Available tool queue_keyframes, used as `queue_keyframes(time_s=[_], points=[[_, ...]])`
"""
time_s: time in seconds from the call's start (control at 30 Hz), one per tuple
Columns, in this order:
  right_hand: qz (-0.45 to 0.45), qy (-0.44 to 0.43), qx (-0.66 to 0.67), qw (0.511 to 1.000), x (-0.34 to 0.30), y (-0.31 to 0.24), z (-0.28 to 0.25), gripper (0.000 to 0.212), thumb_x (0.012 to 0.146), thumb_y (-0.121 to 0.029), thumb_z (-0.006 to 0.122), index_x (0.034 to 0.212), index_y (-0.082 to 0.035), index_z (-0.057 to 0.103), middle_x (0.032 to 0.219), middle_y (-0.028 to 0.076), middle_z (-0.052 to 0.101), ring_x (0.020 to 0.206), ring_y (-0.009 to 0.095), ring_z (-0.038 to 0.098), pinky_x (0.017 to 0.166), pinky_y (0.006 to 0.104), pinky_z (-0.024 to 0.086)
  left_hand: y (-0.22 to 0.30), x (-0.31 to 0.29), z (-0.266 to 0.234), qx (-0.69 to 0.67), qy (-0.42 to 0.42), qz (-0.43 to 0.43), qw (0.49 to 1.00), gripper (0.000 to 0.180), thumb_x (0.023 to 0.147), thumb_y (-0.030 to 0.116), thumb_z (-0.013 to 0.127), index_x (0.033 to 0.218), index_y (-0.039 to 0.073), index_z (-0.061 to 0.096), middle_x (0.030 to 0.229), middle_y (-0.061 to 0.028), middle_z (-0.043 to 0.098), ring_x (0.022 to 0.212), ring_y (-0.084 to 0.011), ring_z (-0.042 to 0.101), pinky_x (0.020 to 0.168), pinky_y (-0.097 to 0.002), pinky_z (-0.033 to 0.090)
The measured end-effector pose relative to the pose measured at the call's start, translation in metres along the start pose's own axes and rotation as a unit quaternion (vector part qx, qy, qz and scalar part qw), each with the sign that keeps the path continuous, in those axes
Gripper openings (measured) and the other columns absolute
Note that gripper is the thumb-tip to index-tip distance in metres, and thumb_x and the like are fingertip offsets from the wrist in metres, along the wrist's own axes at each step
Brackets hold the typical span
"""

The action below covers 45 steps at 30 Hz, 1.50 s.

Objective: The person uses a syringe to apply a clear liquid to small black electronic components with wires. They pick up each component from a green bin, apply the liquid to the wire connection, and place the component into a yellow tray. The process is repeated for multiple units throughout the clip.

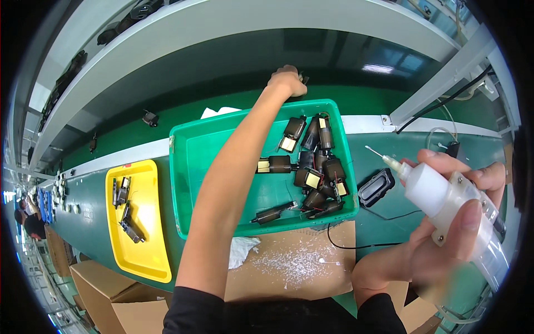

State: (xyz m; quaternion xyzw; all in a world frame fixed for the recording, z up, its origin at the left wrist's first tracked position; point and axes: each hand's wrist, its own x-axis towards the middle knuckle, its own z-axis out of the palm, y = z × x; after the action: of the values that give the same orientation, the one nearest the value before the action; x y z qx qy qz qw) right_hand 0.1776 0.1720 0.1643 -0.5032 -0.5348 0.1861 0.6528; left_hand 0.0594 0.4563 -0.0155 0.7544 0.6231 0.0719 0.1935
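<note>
My left hand [286, 79] reaches far over the green tray [192, 150] to the green conveyor belt [183, 119] behind it, fingers closed around a small dark part that is mostly hidden. My right hand [445, 228] grips a white glue dispenser bottle [445, 203] near the right edge, its thin nozzle tip [371, 150] pointing up and left. The green tray holds several small dark motors with yellow labels [311, 167], piled in its right half.
A yellow tray [150, 261] with a few dark parts lies to the left. A black oval part [376, 187] with a wire sits right of the green tray. Cardboard [289, 267] speckled with white glue lies in front. Small parts [149, 118] ride the belt.
</note>
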Motion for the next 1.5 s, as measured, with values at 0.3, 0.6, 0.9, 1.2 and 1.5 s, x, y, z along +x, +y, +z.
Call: queue_keyframes(time_s=[0.3,0.6,0.9,1.2,1.5], points=[[0.001,-0.023,0.022,0.999,-0.013,-0.007,0.021,0.038,0.081,-0.034,0.050,0.097,-0.005,0.031,0.083,0.025,0.061,0.075,0.028,0.059,0.071,0.0392,0.053,-0.022,-0.183,-0.082,-0.688,-0.122,0.146,0.701,0.050,0.093,0.035,0.043,0.130,0.002,0.036,0.094,-0.0063,0.053,0.071,-0.0097,0.045,0.059,-0.0231,0.039],[0.001,-0.162,0.095,0.982,-0.039,-0.006,0.052,0.048,0.078,-0.033,0.060,0.090,-0.004,0.024,0.080,0.023,0.061,0.067,0.027,0.064,0.066,0.0335,0.055,-0.034,-0.264,-0.073,-0.748,-0.111,0.234,0.611,0.068,0.078,0.047,0.063,0.117,-0.005,0.042,0.092,-0.0128,0.052,0.077,-0.0168,0.049,0.065,-0.0300,0.040],[-0.014,-0.199,0.115,0.973,-0.044,-0.004,0.056,0.048,0.077,-0.027,0.060,0.089,-0.001,0.022,0.081,0.026,0.060,0.065,0.029,0.064,0.062,0.0335,0.056,-0.042,-0.261,-0.083,-0.772,-0.210,0.243,0.549,0.073,0.054,0.024,0.086,0.108,-0.008,0.049,0.084,-0.0149,0.058,0.075,-0.0176,0.056,0.066,-0.0273,0.043],[-0.043,-0.189,0.149,0.970,-0.051,0.000,0.064,0.048,0.076,-0.027,0.063,0.089,-0.001,0.024,0.079,0.027,0.060,0.064,0.028,0.064,0.061,0.0322,0.056,-0.044,-0.261,-0.080,-0.757,-0.202,0.274,0.558,0.071,0.053,0.020,0.086,0.108,-0.011,0.052,0.088,-0.0137,0.059,0.078,-0.0154,0.055,0.068,-0.0279,0.043],[-0.105,-0.240,0.152,0.953,-0.046,0.008,0.058,0.049,0.075,-0.021,0.064,0.090,0.001,0.023,0.081,0.029,0.059,0.066,0.028,0.065,0.060,0.0300,0.056,-0.039,-0.260,-0.082,-0.725,-0.168,0.300,0.597,0.067,0.051,0.022,0.087,0.101,-0.011,0.057,0.091,-0.0167,0.061,0.075,-0.0171,0.054,0.066,-0.0286,0.041]])
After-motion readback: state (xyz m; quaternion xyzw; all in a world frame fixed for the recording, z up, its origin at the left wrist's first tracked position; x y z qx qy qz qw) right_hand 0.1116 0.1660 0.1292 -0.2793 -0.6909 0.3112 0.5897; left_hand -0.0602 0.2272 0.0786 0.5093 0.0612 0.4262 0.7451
